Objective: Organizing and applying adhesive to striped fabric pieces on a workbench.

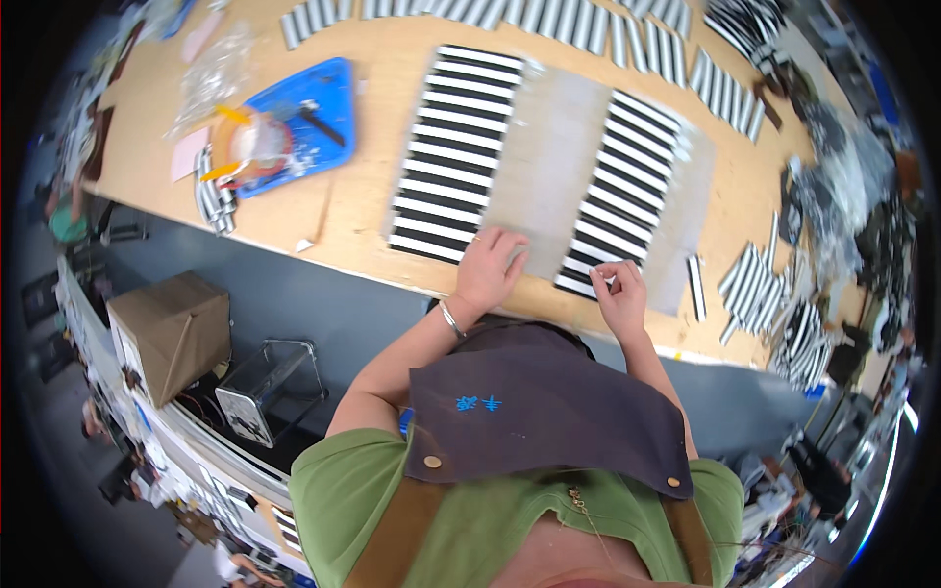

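Two columns of black and white strips lie on a grey sheet (547, 147) on the table: a left column (459, 147) and a narrower right column (624, 186). My left hand (490, 269) rests at the near right corner of the left column, fingers slightly bent and apart, with nothing visible in it. At the near end of the right column, my right hand (622, 297) has thumb and forefinger pinched together at the last strips. Whatever lies between those fingertips is too small to make out. One loose strip (696, 287) sits just right of that hand.
A blue tray (340, 98) at the left carries an orange-rimmed tub (257, 147) with yellow-handled tools. Rows of strips (559, 24) line the far edge. More strip bundles (755, 289) lie at the right near clear plastic bags (833, 186). A cardboard box (176, 333) stands below left.
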`<state>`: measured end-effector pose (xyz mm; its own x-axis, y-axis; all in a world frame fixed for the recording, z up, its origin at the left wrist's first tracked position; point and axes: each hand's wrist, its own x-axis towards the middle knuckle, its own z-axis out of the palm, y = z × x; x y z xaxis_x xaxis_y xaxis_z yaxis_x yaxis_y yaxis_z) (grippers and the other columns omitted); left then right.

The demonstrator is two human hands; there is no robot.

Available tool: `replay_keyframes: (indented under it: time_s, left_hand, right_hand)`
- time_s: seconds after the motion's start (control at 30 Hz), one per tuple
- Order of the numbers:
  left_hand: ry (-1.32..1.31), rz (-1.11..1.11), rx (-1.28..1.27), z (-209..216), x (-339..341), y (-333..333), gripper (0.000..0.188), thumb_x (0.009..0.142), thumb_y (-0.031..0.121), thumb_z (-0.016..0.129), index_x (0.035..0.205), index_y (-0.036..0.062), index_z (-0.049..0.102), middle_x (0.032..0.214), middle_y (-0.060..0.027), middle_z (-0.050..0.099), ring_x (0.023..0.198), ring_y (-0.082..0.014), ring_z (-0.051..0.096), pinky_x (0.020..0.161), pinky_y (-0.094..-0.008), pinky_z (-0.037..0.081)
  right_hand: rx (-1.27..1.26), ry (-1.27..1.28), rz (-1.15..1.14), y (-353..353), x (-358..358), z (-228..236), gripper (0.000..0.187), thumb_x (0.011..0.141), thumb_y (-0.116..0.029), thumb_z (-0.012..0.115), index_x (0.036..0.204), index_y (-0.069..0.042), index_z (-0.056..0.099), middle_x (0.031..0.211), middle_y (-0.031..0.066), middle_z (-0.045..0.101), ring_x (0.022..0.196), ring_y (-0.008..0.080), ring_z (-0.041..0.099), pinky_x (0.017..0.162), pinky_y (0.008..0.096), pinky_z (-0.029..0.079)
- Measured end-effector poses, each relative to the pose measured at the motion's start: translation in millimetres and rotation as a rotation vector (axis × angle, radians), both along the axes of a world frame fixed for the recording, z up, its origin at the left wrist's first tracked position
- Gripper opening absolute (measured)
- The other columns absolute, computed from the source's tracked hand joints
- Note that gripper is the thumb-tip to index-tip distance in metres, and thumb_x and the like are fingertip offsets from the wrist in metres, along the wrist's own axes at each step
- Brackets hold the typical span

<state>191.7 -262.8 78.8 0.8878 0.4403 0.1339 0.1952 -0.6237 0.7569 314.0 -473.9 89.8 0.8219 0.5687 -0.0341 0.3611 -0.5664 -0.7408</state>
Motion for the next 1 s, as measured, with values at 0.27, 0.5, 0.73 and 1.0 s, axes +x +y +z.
replay_keyframes:
  time_s: [0.27,0.5,0.73,1.0]
  left_hand:
    - [-0.184,0.393,-0.079,14.6,-97.7,136.3,0.020,0.078,0.002,0.063,0.097,0.0058,0.058,0.091,-0.0105,0.054,0.077,-0.0242,0.054,0.066,-0.0321,0.046]
    - [-0.242,0.862,-0.022,21.9,-173.3,268.6,0.031,0.078,0.001,0.063,0.108,0.0041,0.053,0.105,-0.0129,0.048,0.078,-0.0229,0.052,0.067,-0.0312,0.046]
    - [-0.349,0.810,-0.238,25.1,-169.0,341.8,0.032,0.085,0.009,0.062,0.115,0.0037,0.050,0.111,-0.0124,0.052,0.083,-0.0232,0.058,0.072,-0.0312,0.049]
    - [-0.366,0.725,-0.239,9.8,-169.9,363.5,0.037,0.089,0.013,0.059,0.124,0.0070,0.051,0.104,-0.0135,0.062,0.089,-0.0234,0.063,0.074,-0.0333,0.050]
  right_hand:
    - [0.224,-0.011,0.488,259.8,-65.5,37.6,0.015,0.077,-0.013,0.072,0.089,-0.008,0.064,0.078,0.0034,0.058,0.054,0.0151,0.052,0.049,0.0267,0.043]
    - [0.271,-0.221,0.783,488.1,-133.7,73.7,0.030,0.074,-0.027,0.075,0.097,-0.010,0.066,0.096,0.0084,0.057,0.091,0.0246,0.058,0.074,0.0356,0.048]
    - [-0.076,-0.372,0.877,566.5,-130.1,68.8,0.033,0.080,-0.037,0.068,0.095,-0.008,0.069,0.092,0.0101,0.063,0.088,0.0269,0.061,0.076,0.0352,0.049]
    - [0.125,0.009,0.730,549.6,-112.8,105.5,0.020,0.077,-0.016,0.076,0.087,-0.004,0.063,0.080,0.0067,0.067,0.068,0.0140,0.063,0.063,0.0243,0.049]
